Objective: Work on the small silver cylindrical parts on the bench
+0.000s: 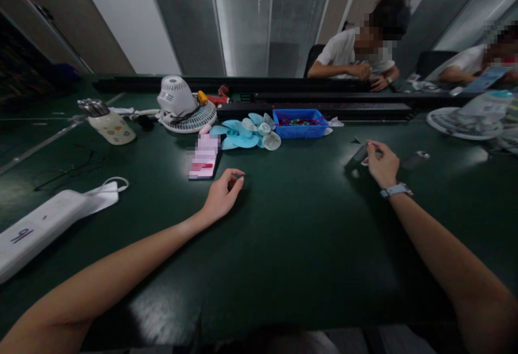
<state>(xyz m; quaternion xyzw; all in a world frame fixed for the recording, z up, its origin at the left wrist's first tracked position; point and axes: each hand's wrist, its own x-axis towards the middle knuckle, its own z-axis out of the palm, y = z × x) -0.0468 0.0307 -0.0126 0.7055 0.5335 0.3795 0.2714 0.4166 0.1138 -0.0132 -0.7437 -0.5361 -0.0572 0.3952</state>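
Low over the green tabletop [291, 224], my left hand [224, 195] is loosely curled, with a small gap between thumb and forefinger and nothing visible in it. A phone [204, 157] with a lit, partly blurred screen lies just beyond it. My right hand [382, 162], with a watch [396, 190] on its wrist, has thumb and fingertips pinched together. Beside those fingertips is a dark grey cylinder [358, 154]; whether the fingers touch it, or what they pinch, I cannot make out. Another grey cylinder [416, 160] lies to the right of this hand.
Blue and clear fan blades [243, 134] lie by a blue bin [301, 123] of wires. A white fan [178, 100] and a cup of metal bits [111, 126] stand left, behind a white power strip [44, 230]. More fan parts [465, 119] lie right. Two people sit opposite.
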